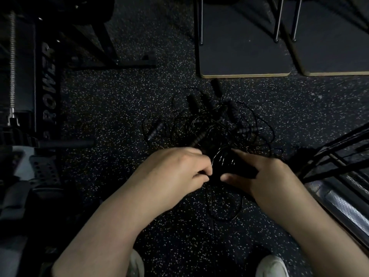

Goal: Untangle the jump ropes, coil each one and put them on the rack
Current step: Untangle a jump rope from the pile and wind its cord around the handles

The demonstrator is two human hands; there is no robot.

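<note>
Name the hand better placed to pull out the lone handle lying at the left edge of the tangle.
Left, probably. The left hand is on the same side as that handle, with open floor between them. The right hand would have to cross the tangle.

Open speckled floor (111, 108) left of the tangled jump ropes (211, 126). Obstructions: weight bench frame (48, 82) far left, two boards (245, 56) beyond, black wire rack (335, 156) close right.
</note>
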